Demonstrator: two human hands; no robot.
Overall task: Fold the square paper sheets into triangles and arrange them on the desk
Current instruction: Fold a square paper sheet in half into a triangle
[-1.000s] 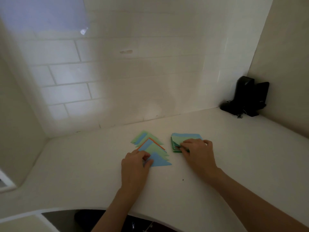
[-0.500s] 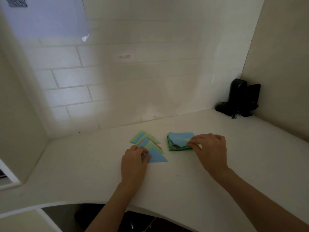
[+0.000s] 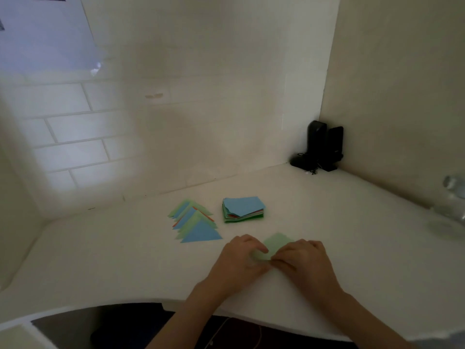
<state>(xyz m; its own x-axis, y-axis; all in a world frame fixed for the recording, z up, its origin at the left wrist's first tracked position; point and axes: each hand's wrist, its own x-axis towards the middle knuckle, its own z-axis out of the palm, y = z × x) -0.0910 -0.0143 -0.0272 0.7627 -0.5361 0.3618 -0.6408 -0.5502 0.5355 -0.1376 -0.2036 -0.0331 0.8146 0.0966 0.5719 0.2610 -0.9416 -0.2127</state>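
Observation:
A light green square sheet point(image 3: 276, 244) lies on the white desk point(image 3: 125, 260) near the front edge. My left hand point(image 3: 239, 263) and my right hand point(image 3: 305, 263) both pinch its near part with curled fingers, which hide that part. Behind and to the left, several folded triangles point(image 3: 195, 224) in blue and green overlap in a row. To their right stands a stack of square sheets point(image 3: 242, 210) with a blue sheet on top.
Two black speakers point(image 3: 324, 147) with a cable stand in the back right corner. A clear glass object point(image 3: 453, 197) is at the right edge. Walls close the desk on the back, left and right. The curved front edge runs just under my wrists.
My right hand took a green sheet off the stack and brought it toward me. My left hand left the triangles and joined it on the sheet. A blue sheet now tops the stack.

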